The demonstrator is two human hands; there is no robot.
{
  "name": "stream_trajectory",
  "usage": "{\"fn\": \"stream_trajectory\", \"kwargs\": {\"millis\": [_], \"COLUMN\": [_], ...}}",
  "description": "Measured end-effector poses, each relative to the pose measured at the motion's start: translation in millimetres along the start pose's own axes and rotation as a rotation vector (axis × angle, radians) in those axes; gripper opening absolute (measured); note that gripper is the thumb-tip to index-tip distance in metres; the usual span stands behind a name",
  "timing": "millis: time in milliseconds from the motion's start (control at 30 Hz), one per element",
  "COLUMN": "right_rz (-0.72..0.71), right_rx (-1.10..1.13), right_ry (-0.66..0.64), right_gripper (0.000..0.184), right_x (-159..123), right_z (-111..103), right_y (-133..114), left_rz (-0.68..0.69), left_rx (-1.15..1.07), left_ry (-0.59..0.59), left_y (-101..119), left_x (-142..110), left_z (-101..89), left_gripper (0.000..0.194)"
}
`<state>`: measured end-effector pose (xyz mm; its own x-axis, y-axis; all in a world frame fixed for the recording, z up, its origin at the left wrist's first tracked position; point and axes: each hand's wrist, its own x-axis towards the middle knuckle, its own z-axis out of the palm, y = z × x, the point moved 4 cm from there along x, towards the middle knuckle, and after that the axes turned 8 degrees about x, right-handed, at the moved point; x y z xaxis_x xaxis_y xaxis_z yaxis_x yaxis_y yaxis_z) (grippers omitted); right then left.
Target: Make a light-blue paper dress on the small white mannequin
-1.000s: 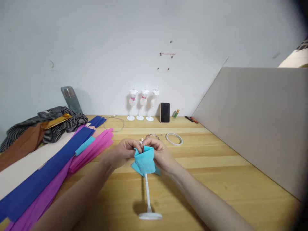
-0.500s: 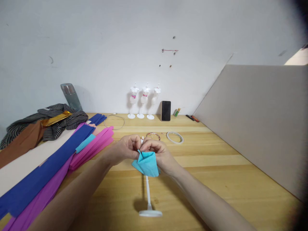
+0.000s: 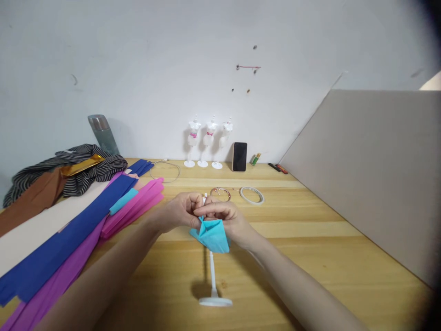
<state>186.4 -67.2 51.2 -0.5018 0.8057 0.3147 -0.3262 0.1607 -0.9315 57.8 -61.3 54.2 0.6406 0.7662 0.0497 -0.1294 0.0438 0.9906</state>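
Note:
A white miniature mannequin on a stand [image 3: 212,275] rises from the table in front of me, its round base nearest to me. A piece of turquoise crepe paper [image 3: 214,236] wraps its body like a folded skirt. My left hand [image 3: 185,210] pinches the paper's upper left edge between thumb and fingers. From the other side my right hand [image 3: 226,219] grips the same paper near the top, fingers reaching across to the left hand. The fingers hide most of the torso; only the neck tip shows above them.
Crepe paper strips in blue [image 3: 79,220], pink [image 3: 138,202] and other colours lie at left, near striped cloth [image 3: 82,170] and a bottle [image 3: 103,134]. Behind my hands are a tape roll [image 3: 251,195] and a beaded ring [image 3: 220,194]. Three mannequins [image 3: 208,138] and a phone [image 3: 240,156] stand by the wall.
My right fingers have shifted slightly left over the paper's top edge, and its folds have changed a little. The camera view has tilted slightly.

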Motion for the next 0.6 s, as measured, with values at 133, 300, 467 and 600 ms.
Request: {"fn": "stream_trajectory", "kwargs": {"millis": [133,300,467,600], "right_rz": [0.029,0.036,0.054,0.119], "right_rx": [-0.037,-0.107,-0.117,-0.011], "right_ry": [-0.052,-0.088,-0.110,-0.078], "right_gripper": [0.020,0.019,0.017,0.025], "right_x": [-1.8,-2.2,-2.3,-1.8], "right_z": [1.8,1.7,2.9,1.7], "right_y": [-3.5,-7.9,-8.4,-8.8], "left_rz": [0.018,0.029,0.030,-0.013], "left_rx": [0.032,0.081,0.123,0.137], "left_ry": [-0.025,-0.035,-0.045,-0.027], "left_y": [0.6,-0.1,-4.7,-3.2], "left_x": [0.2,0.7,0.7,-0.2], "left_z": [0.9,-0.2,-2.0,-1.9], "left_gripper": [0.039,0.040,0.040,0.039]}}
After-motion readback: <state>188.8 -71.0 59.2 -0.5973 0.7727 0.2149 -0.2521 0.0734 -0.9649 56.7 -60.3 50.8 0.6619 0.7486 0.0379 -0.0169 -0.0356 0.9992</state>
